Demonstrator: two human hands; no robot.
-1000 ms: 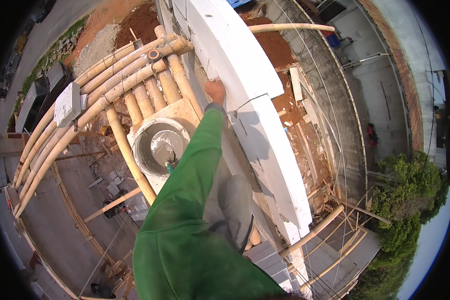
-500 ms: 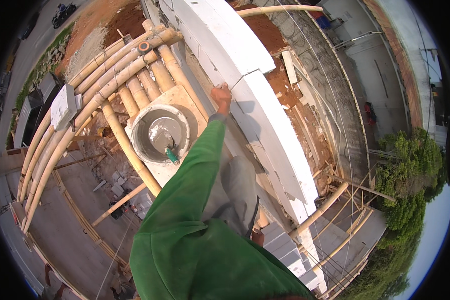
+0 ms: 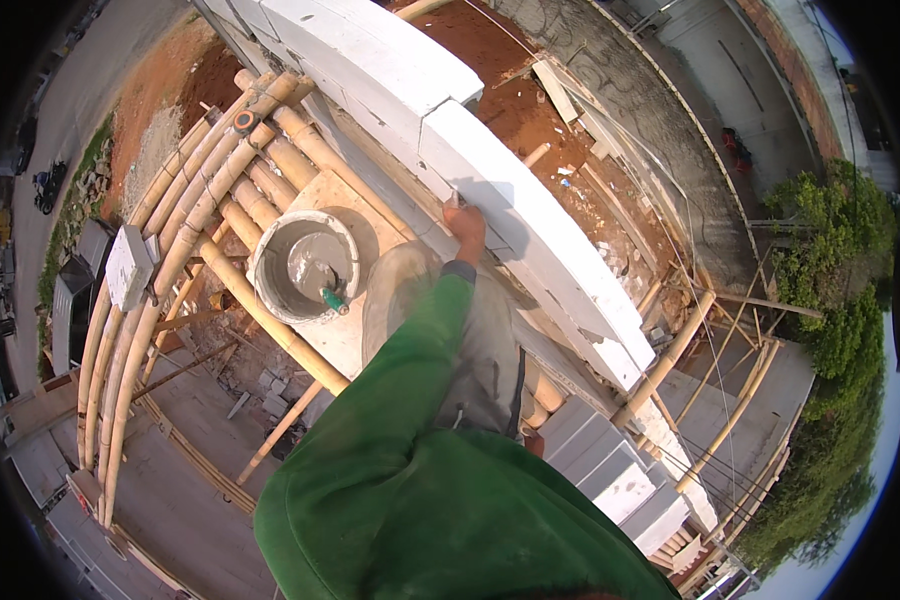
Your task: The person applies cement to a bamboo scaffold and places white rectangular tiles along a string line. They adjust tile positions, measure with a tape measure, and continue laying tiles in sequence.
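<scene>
My left hand point(image 3: 466, 222), in a green sleeve, is closed against the side of a white block wall point(image 3: 545, 262). A small pale piece shows at its fingertips, too small to name. To its left, a round bucket point(image 3: 262, 280) of wet grey mortar point(image 3: 315, 258) stands on a board point(image 3: 344, 345). A tool with a green handle point(image 3: 333, 299) leans in the bucket, its head sunk in the mortar. Beside my grey trousers a little skin shows, seemingly my right hand point(image 3: 534, 443); its fingers are hidden.
Bamboo poles point(image 3: 185, 235) form scaffolding on the left, with a pale block point(image 3: 130, 267) on them and an orange-black round object point(image 3: 245, 122), perhaps a tape measure. Stacked grey-white blocks point(image 3: 610, 470) lie at the lower right. Ground lies well below on both sides.
My left hand has slid along the wall towards me, away from the block joint. The view has turned, and my trousers now appear nearer the bucket. The green-handled tool stays in the mortar.
</scene>
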